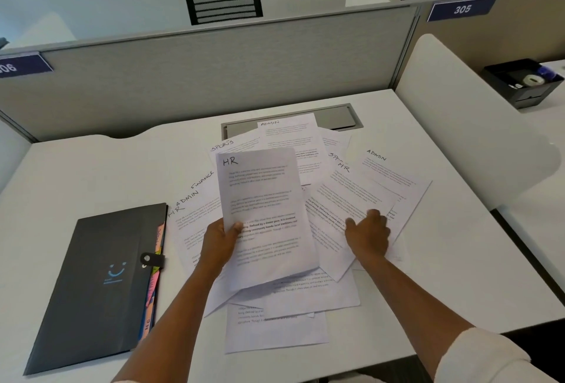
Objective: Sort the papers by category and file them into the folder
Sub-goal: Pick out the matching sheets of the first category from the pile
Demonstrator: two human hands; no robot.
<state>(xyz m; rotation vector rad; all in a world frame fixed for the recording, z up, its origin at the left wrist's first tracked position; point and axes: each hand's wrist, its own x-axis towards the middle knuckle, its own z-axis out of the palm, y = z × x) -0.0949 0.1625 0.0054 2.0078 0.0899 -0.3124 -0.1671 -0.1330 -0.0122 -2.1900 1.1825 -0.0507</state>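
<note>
A loose spread of printed papers point(293, 306) covers the middle of the white desk, with handwritten headings such as HR, ADMIN, SPORTS and FINANCE. My left hand point(220, 242) grips the left edge of a sheet headed HR point(263, 205) and holds it lifted above the pile. My right hand point(368, 234) rests on another HR sheet point(342, 196) lying on the pile to the right, its fingers bent on the paper. A dark folder point(101, 284) with coloured tab dividers lies shut with its snap strap at the left of the desk.
A grey partition point(214, 76) runs along the back of the desk point(91, 168), with a metal cable flap point(336, 116) below it. A white side divider point(458, 125) stands at the right. A black tray point(522, 81) with small items sits on the neighbouring desk.
</note>
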